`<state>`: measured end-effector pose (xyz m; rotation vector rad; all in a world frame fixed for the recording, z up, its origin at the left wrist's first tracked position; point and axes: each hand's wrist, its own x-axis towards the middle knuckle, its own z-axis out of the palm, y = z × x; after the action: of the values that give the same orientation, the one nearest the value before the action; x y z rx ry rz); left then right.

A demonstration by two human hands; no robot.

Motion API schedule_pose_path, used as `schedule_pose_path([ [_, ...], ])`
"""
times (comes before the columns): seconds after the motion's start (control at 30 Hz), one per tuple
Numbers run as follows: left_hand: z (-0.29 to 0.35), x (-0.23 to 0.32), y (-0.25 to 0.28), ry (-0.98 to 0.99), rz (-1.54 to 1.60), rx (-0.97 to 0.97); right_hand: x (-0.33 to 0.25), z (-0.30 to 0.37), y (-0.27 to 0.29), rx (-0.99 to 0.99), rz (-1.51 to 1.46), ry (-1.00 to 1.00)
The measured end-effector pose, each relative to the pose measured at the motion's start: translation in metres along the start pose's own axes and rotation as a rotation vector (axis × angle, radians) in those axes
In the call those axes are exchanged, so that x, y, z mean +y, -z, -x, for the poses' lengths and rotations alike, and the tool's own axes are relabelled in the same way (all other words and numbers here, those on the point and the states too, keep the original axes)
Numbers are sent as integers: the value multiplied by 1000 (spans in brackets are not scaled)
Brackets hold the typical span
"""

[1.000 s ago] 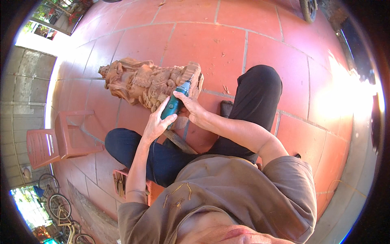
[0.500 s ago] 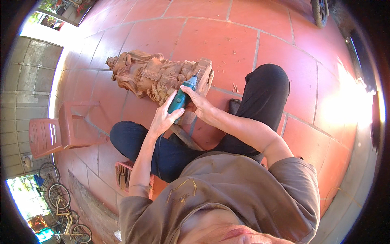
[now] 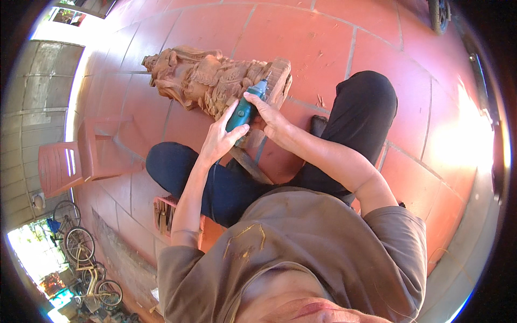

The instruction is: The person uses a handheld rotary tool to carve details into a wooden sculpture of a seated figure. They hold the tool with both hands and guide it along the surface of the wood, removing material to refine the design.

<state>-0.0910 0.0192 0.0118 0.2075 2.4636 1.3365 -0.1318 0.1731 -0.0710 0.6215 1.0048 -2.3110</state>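
Note:
A green rotary tool (image 3: 243, 114) with a grey nose is gripped between my two hands, its thin tip close to the base end of a carved wooden statue (image 3: 210, 81). The statue lies on its side across the floor in front of me, its base to the right. My left hand (image 3: 221, 135) wraps the tool's rear part, thumb across the top. Around the front part close the fingers of my right hand (image 3: 267, 116), thumb near the nose. Whether the tip touches the wood I cannot tell.
My bent legs flank a wooden piece (image 3: 250, 164). To my left stand a pink plastic chair (image 3: 94, 156) and a red crate (image 3: 161, 207) holding tools. Bicycles (image 3: 81, 245) are at the lower left. A wheel (image 3: 440, 16) shows at the far right. Wood chips (image 3: 321, 100) lie on the tiled floor (image 3: 301, 48).
The statue, hands and tool appear higher in the picture and slightly to the right, as the whole view has shifted. Both hands keep their hold on the tool.

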Motion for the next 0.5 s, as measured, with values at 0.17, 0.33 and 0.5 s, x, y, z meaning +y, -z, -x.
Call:
schedule_pose_path([
  [0.17,0,0,-1,46,38,-17,1,-3,0,27,16,30],
  [0.33,0,-3,-3,26,21,8,0,0,-2,29,17,29],
  [0.5,-1,-11,-4,-7,14,38,-1,-2,-3,37,36,32],
])
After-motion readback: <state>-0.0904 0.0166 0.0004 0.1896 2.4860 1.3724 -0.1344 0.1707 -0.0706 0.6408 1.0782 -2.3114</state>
